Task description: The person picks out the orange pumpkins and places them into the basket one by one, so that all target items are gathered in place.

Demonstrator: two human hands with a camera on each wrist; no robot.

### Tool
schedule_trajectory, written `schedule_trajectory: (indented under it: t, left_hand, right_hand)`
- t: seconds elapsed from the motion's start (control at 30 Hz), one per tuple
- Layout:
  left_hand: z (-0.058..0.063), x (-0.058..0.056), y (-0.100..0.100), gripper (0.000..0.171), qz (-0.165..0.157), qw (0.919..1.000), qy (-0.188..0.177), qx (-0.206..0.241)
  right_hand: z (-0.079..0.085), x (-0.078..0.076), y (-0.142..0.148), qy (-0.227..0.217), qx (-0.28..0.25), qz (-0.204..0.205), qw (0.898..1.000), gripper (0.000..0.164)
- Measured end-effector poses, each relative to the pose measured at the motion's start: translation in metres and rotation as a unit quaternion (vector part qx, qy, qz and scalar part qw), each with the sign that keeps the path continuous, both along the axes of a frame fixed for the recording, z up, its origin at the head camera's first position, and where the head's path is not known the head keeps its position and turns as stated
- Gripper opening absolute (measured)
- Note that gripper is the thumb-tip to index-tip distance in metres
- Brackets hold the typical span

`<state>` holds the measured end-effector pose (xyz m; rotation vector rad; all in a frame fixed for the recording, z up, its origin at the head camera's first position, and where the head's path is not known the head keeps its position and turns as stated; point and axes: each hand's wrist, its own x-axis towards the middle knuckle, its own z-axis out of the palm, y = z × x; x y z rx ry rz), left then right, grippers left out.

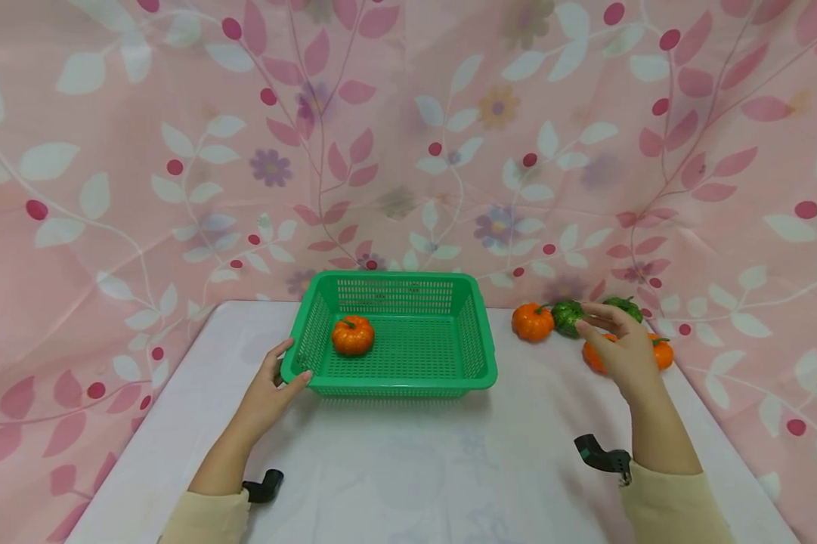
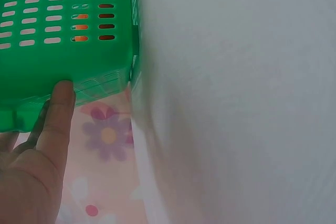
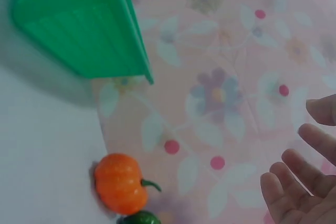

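Observation:
A green plastic basket with slotted walls stands on the table, and a small orange pumpkin lies inside it, toward the left. My left hand holds the basket's front left corner, its thumb at the front rim and its fingers at the left side. Over the right part of the table my right hand hovers with fingers spread and nothing in them. Near it lie an orange pumpkin, a green pumpkin and, partly hidden behind the hand, another green one and two more orange ones.
A white cloth covers the table. Behind it hangs a pink curtain with leaves and flowers, reaching round both sides. A black wrist camera sits on the right wrist and another on the left.

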<state>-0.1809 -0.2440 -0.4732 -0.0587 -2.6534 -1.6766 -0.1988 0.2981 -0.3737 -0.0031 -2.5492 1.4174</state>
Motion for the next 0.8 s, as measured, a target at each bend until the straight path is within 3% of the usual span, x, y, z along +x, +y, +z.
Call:
schedule_trajectory:
  t: [0.17, 0.43, 0.8]
  left_hand:
    - [-0.002, -0.001, 0.000, 0.084, -0.001, 1.0000, 0.004, 0.001]
    - [-0.002, -0.002, -0.001, 0.085, 0.002, 1.0000, 0.003, -0.001]
    - [0.002, 0.000, 0.000, 0.084, 0.002, 1.0000, 0.004, 0.006]
  right_hand:
    - [-0.010, 0.000, 0.019, -0.009, 0.004, -0.025, 1.000, 0.055]
    - [-0.030, -0.009, 0.040, -0.048, -0.035, -0.088, 0.994, 0.061]
    - [-0.064, -0.023, 0.059, -0.055, -0.015, -0.143, 0.988, 0.058]
